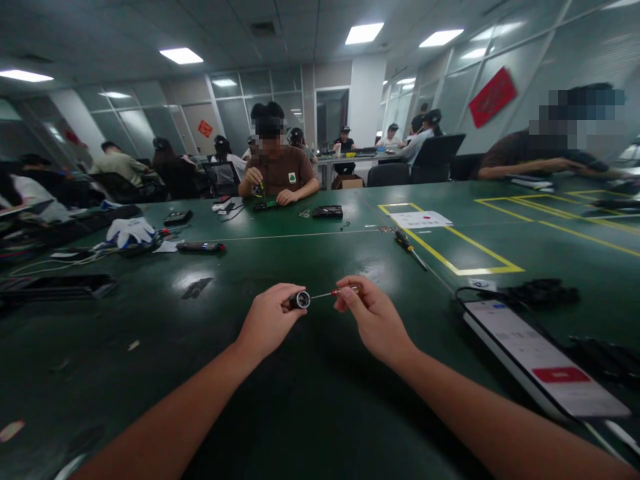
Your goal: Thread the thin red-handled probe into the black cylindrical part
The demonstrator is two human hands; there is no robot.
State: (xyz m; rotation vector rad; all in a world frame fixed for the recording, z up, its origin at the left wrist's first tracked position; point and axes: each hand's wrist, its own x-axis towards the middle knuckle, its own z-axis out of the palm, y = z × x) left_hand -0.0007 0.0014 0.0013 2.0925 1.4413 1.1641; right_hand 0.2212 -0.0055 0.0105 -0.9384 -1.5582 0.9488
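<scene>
I have the left hand with fingers wrapped round a black cylinder, over the table, hollow end facing me. Right hand: fingers pinching a thin screwdriver, tip just beside the rim; contact unclear. Risk, my judgement: cylinder rolls in a loose grip, tip skids and scratches.

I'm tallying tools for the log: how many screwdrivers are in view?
3 visible: a slim screwdriver in the right hand, a yellow-black screwdriver on the green table, and a yellow-handled screwdriver in a co-worker's hand. Clutter at left may hide others.
</scene>
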